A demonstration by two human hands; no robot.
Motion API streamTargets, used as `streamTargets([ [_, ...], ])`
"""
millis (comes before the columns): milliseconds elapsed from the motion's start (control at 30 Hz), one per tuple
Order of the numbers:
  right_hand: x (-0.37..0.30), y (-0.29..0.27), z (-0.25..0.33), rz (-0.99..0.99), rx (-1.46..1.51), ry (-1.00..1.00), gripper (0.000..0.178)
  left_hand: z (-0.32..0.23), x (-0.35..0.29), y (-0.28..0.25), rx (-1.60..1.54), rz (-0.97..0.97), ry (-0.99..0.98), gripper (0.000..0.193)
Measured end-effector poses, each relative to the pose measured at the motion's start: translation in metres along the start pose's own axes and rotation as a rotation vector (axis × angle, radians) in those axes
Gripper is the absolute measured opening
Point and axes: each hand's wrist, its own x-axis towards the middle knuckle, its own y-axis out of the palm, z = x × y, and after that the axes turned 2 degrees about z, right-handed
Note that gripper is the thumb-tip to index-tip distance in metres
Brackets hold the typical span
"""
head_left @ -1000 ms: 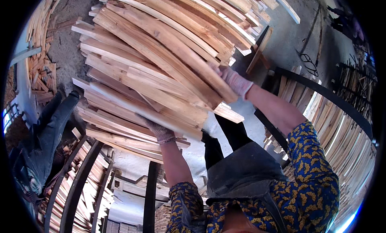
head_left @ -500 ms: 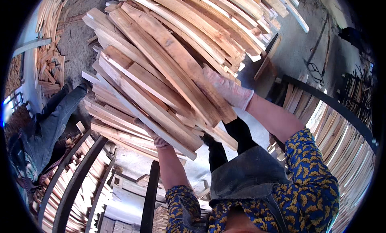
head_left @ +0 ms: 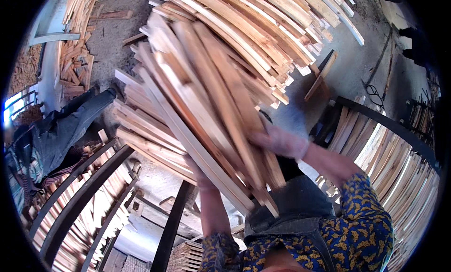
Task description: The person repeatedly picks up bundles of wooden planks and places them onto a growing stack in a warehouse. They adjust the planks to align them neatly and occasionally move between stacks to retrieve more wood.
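A thick bundle of wooden strips (head_left: 202,110) lies between my two hands, slanting from far left down to my apron (head_left: 289,204). My left hand (head_left: 201,174) is closed around the bundle's left side; its fingers are partly hidden under the strips. From the right, my right hand (head_left: 282,141), in a pale glove, grips the outer strips near their near end. The strips and both hands are blurred by motion. Another stack of strips (head_left: 148,131) sits just left of the bundle, and a large pile (head_left: 253,35) lies beyond it.
Dark metal rack bars (head_left: 87,197) with wood stand at lower left. Another rack (head_left: 387,126) full of long strips fills the right side. At left another person's trousered legs (head_left: 70,119) show. Scrap pieces (head_left: 75,61) are heaped at far left.
The bundle has come nearer my body and turned steeper, its near ends now over my apron. Both hands have moved toward me with it. More of the far pile shows.
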Motion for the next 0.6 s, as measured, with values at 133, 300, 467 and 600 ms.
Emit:
streamTargets([
  [133, -0.062, 0.001, -0.054, 0.062, 0.511, 0.006, 0.107, -0.006, -0.077, -0.026, -0.451, 0.139, -0.453, 0.086],
  [300, -0.035, -0.012, -0.08, 0.01, 0.618, -0.043, 0.109, 0.043, -0.045, -0.012, -0.424, 0.084, -0.436, 0.087],
  [467, -0.05, -0.037, -0.129, 0.004, 0.289, 0.027, 0.114, 0.039, -0.067, 0.002, -0.287, 0.021, -0.427, 0.073],
  [600, -0.106, 0.01, -0.086, -0.029, 0.3, -0.083, 0.122, 0.006, -0.114, -0.002, -0.426, 0.217, -0.494, 0.076],
])
